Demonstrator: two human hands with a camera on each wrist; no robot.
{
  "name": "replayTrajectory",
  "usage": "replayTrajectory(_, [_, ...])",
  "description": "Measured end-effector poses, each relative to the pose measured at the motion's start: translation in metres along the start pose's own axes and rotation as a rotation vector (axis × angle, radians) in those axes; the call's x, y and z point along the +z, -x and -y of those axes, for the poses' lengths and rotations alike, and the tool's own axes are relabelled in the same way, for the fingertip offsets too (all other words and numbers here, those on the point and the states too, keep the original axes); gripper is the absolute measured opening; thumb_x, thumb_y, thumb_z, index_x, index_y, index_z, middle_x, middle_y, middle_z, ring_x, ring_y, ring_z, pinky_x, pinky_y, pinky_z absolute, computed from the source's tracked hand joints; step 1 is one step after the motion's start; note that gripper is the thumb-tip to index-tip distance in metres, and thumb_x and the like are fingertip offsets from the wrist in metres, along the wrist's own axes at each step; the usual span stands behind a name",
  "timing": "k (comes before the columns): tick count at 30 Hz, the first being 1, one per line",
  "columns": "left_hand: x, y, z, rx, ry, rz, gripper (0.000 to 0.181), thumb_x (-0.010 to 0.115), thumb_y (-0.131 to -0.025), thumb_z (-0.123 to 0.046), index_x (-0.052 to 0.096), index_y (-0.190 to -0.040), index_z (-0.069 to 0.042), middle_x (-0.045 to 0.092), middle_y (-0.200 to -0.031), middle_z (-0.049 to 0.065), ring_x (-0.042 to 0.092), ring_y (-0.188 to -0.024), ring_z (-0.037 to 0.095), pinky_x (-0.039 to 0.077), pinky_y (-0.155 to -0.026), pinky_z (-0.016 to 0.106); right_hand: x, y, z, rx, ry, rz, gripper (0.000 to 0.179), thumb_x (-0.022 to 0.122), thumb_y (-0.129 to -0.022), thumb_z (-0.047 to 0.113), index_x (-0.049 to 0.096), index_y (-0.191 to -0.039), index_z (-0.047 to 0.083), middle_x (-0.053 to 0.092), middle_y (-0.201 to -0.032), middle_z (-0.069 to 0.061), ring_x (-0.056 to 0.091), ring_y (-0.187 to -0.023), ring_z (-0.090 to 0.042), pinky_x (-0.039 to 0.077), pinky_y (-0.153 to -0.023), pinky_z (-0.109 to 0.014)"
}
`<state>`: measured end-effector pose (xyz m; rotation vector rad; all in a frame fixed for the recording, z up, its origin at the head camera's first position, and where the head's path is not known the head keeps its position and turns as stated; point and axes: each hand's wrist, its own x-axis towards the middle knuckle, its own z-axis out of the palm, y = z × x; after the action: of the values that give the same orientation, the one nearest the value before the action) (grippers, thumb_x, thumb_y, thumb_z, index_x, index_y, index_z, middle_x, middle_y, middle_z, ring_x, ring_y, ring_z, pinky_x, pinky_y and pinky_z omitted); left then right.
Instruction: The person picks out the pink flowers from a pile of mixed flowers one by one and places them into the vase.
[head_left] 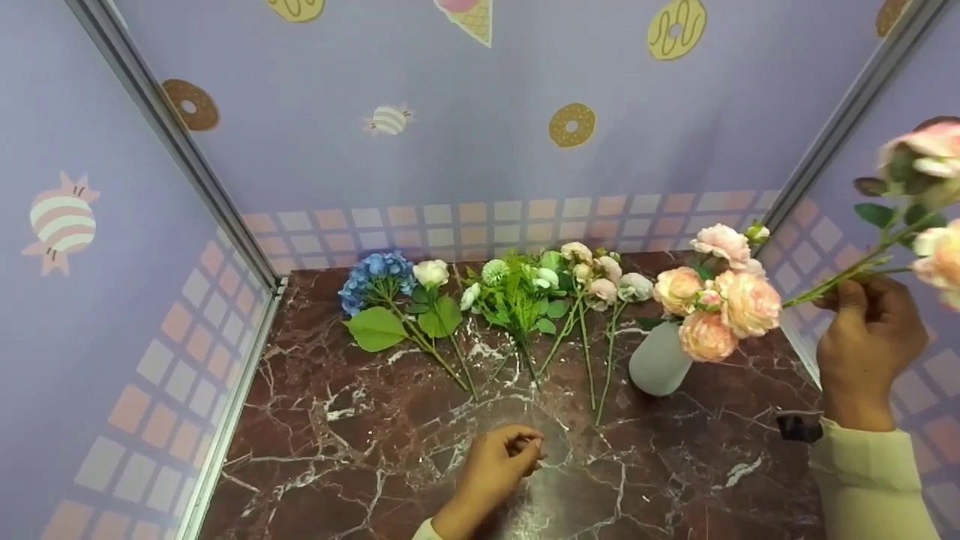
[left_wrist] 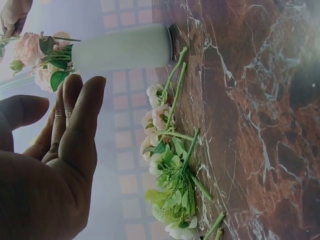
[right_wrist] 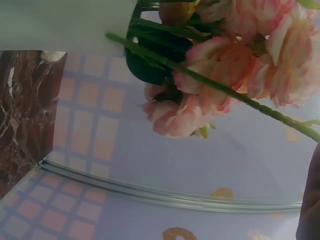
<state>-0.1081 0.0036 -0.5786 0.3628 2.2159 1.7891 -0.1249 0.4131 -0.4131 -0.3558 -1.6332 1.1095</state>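
My right hand [head_left: 870, 345] pinches the green stem of a pink-and-peach flower spray [head_left: 939, 259], held up at the right. In the right wrist view the spray's bare stem [right_wrist: 220, 89] slants across the blooms, its cut end in front of the vase's mouth; whether they touch I cannot tell. The pale grey vase [head_left: 660, 364] stands upright and bears several peach-pink flowers [head_left: 750, 304]. Low over the table's front middle is my left hand [head_left: 499, 465], fingers loosely bent around nothing. The left wrist view shows that hand [left_wrist: 55, 160] with relaxed fingers.
Along the back of the marble-patterned table [head_left: 360, 450] lie a blue hydrangea [head_left: 382, 274], a white flower [head_left: 431, 273], green foliage [head_left: 517, 292] and pale pink stems [head_left: 592, 274]. A small black object [head_left: 799, 427] sits by the right sleeve. Patterned panels [head_left: 480, 165] enclose the table.
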Motion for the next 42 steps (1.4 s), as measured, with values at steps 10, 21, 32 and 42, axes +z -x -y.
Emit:
replayTrajectory(10, [0.003,0.000,0.003,-0.005,-0.006,-0.011,0.010,0.079,-0.104,-0.010,0.086,-0.110,-0.005,0.086,-0.090,0.011,0.074,-0.069,0.000,0.059,-0.063,0.014,0.003,0.001,0.000,0.011,-0.096,-0.061,0.013,0.069,-0.110,0.000,0.080,-0.102,0.004,0.072,-0.086,0.013,0.069,-0.075,-0.003,0.062,-0.076,-0.016])
replayTrajectory(21, [0.001,0.003,0.002,-0.005,0.031,-0.012,0.010,0.079,-0.103,-0.007,0.085,-0.110,-0.003,0.086,-0.090,0.014,0.075,-0.070,0.005,0.058,-0.063,0.012,0.005,0.007,-0.049,0.088,-0.032,0.144,0.018,0.067,-0.111,0.000,0.075,-0.096,0.007,0.070,-0.080,0.020,0.071,-0.072,0.004,0.061,-0.075,-0.013])
replayTrajectory(32, [-0.001,0.004,0.004,-0.011,0.015,-0.007,0.010,0.078,-0.105,-0.009,0.086,-0.109,-0.006,0.086,-0.089,0.012,0.076,-0.071,0.006,0.060,-0.065,0.014,0.009,0.010,-0.064,0.040,0.022,0.320,0.017,0.062,-0.111,-0.004,0.066,-0.105,-0.020,0.067,-0.086,0.025,0.066,-0.079,0.005,0.055,-0.079,-0.011])
replayTrajectory(42, [-0.003,0.004,0.004,-0.004,0.054,-0.010,0.010,0.078,-0.105,-0.007,0.086,-0.111,-0.004,0.086,-0.089,0.018,0.081,-0.072,0.017,0.058,-0.064,0.013,0.008,0.024,-0.091,0.190,0.095,0.441,0.023,0.060,-0.112,0.002,0.078,-0.101,0.011,0.065,-0.080,0.024,0.054,-0.071,-0.001,0.045,-0.068,-0.013])
